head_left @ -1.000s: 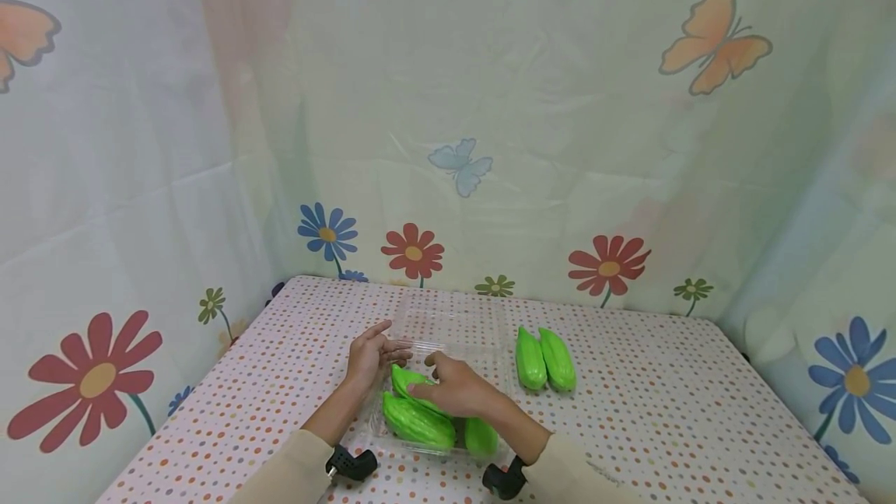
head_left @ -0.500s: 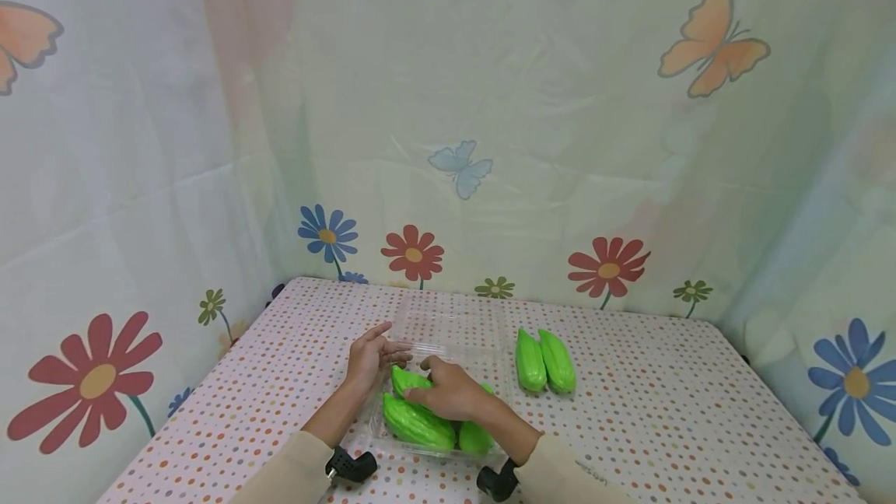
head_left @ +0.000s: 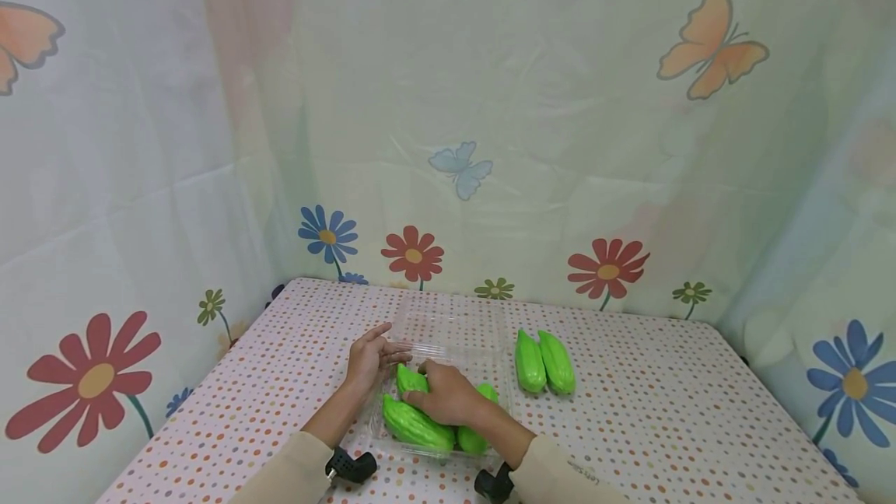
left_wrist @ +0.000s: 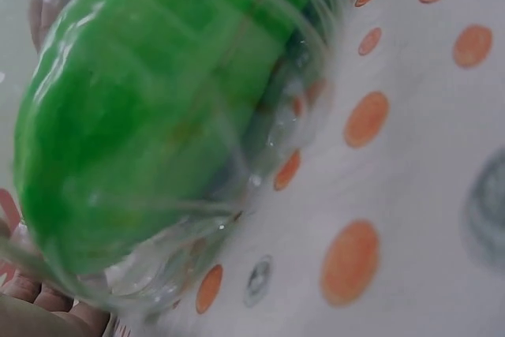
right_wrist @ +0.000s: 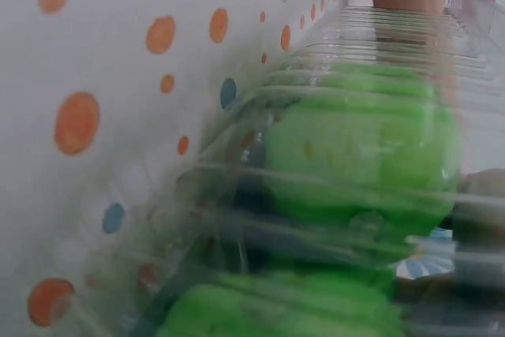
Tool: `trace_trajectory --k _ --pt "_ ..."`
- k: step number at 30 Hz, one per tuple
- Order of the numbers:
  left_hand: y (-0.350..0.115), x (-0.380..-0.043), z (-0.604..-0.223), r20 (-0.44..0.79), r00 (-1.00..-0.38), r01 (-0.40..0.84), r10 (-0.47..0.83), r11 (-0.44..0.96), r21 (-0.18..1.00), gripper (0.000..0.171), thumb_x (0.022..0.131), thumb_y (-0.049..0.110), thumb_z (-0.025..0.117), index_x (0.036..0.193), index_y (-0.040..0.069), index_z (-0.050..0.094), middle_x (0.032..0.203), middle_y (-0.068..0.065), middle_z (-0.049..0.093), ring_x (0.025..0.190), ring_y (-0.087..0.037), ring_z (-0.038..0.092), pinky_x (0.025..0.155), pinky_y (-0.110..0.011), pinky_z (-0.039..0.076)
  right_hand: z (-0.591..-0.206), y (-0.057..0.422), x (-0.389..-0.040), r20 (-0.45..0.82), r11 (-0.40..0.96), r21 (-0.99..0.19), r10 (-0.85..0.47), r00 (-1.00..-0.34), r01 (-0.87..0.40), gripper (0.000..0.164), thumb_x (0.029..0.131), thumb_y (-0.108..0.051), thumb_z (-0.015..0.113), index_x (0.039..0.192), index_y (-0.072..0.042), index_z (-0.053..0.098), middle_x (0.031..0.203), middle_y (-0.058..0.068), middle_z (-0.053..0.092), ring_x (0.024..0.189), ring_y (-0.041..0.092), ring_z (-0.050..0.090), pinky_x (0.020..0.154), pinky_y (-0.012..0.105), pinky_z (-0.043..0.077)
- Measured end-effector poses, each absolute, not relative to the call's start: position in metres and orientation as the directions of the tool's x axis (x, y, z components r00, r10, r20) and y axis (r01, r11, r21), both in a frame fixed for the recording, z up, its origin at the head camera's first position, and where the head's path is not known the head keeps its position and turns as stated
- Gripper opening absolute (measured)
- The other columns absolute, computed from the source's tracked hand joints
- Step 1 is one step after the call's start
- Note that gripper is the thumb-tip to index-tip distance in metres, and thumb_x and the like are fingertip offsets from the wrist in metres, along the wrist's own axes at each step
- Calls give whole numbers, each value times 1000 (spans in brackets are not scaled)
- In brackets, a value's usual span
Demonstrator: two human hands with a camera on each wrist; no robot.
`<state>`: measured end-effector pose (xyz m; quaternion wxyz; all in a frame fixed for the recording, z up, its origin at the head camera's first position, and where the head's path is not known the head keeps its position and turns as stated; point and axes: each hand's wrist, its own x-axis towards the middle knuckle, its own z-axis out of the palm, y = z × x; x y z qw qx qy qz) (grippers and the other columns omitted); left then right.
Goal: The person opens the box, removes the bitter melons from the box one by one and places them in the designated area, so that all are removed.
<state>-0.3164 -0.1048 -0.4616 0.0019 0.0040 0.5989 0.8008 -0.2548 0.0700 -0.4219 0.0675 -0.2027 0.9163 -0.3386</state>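
Note:
A clear plastic clamshell box [head_left: 392,442] stands in front of me with its lid [head_left: 448,317] folded back. Inside lie green ribbed bitter melons: one at the front left [head_left: 418,422], another at the right [head_left: 470,439] partly under my right forearm. My right hand [head_left: 448,395] reaches into the box and grips a third bitter melon [head_left: 411,378], its thumb on the near side. At the box's back left corner, my left hand [head_left: 367,360] rests on the rim with fairly straight fingers. Through the blurred box wall, the left wrist view shows a bitter melon [left_wrist: 142,116] close up.
Two more bitter melons [head_left: 530,364] lie side by side on the dotted tablecloth [head_left: 651,395], right of the box. A printed curtain [head_left: 532,99] with flowers and butterflies encloses the table's back and sides. Each wrist wears a black camera [head_left: 351,465].
My right hand has moved slightly left and down in the box, and the gripped bitter melon has shifted with it. More of the right-hand melon shows. My left hand stays put.

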Motion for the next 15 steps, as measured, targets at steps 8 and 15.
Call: trace_trajectory --k 8,15 --pt "-105 -318 -462 -17 -1000 -19 9 -290 957 59 94 0 39 153 -2 37 102 -20 76 77 -18 76 76 -34 59 -428 69 -255 31 712 -613 -412 -910 -343 44 96 -31 69 122 3 62 91 4 64 76 14 56 67 34 48" --pt "-105 -317 -461 -11 -1000 -16 20 -289 957 59 94 0 39 153 -2 36 106 -23 75 79 -19 76 80 -37 59 -427 69 -255 42 723 -599 -402 -915 -345 42 97 -27 68 125 3 61 93 5 64 77 15 56 67 35 47"
